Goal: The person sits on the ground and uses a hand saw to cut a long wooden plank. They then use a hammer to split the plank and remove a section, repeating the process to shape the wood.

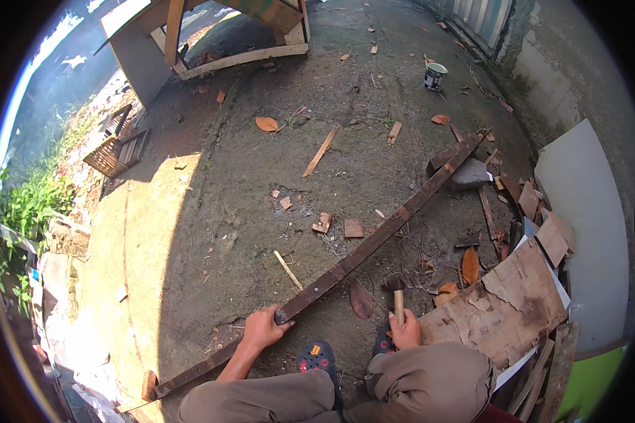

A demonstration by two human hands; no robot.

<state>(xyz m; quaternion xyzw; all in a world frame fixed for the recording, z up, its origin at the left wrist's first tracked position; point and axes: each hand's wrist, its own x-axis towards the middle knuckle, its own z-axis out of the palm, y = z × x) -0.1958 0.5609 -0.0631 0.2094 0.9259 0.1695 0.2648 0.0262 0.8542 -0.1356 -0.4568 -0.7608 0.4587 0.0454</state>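
Note:
A long dark brown wooden beam (pixel 374 243) slants from my left hand up to the far right, its far part by a grey stone block (pixel 470 174). My left hand (pixel 264 328) is closed round the beam's near end. In my right hand (pixel 405 331) is a hammer (pixel 398 299), gripped by its light wooden handle, with the dark head up and close to the ground. A second dark length of wood (pixel 201 370) lies at the lower left, partly hidden by my left forearm and leg. A large dry leaf (pixel 360 299) lies between beam and hammer.
Torn brown board (pixel 504 303) and wood scraps are heaped at right, beside a white panel (pixel 585 225) against the wall. A tin can (pixel 435 76) stands far right. A wooden frame structure (pixel 247 60) is at the back left, with a slatted crate (pixel 116 151) nearer.

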